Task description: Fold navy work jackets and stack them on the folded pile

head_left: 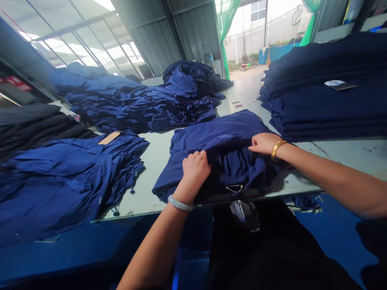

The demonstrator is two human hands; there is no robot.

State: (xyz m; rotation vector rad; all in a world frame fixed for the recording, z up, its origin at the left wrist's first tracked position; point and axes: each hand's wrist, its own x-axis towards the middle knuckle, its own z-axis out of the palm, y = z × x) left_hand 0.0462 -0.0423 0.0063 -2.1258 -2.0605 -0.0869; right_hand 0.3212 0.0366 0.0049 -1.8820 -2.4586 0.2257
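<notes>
A navy blue garment (217,141) lies flat on the pale table (157,149) in front of me, its near part bunched into folds. My left hand (195,167) is closed, pinching a fold of that cloth at the garment's near left. My right hand (264,143), with a gold bangle at the wrist, is closed on the cloth at the garment's right edge. A pale bangle circles my left wrist.
A tall stack of folded navy garments (326,92) stands at the right with a tag on it. Loose navy piles lie at the left (66,177) and at the back (145,100). Dark folded cloth (33,127) sits far left. The table's near edge runs below my hands.
</notes>
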